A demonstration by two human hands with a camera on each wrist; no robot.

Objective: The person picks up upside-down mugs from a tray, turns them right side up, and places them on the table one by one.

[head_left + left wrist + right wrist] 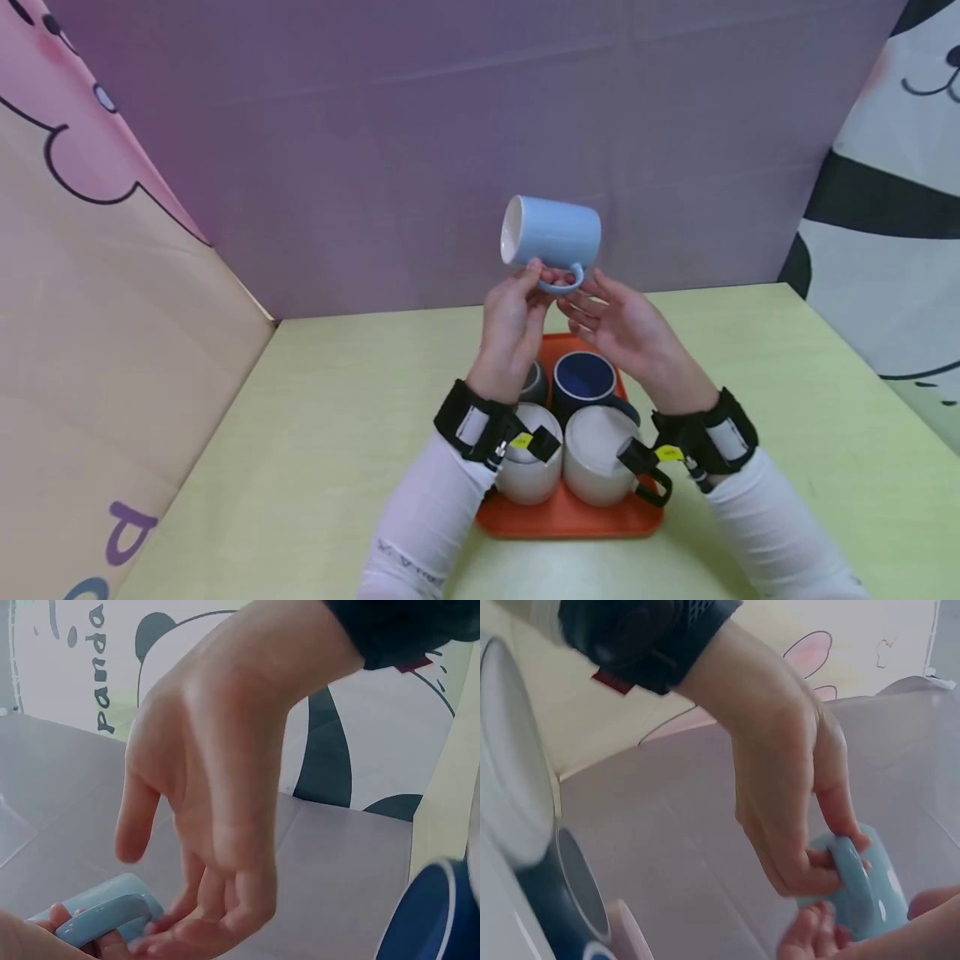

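Above the orange tray (570,517), the left hand (510,329) pinches the light blue mug (555,233) by its handle; right hand (626,333) fingers relaxed, touching it.

Orange tray (570,517) sat on the yellow-green surface (315,433). On the tray: two white mugs (596,467) at its near edge, a dark blue mug (583,379) behind them, a grey mug (536,385) left of the blue. Purple backdrop (450,125) stood behind the tray.

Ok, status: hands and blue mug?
Left hand pinches handle of blue mug, raised, on its side. Right hand open under the handle. Orange tray of mugs below wrists.
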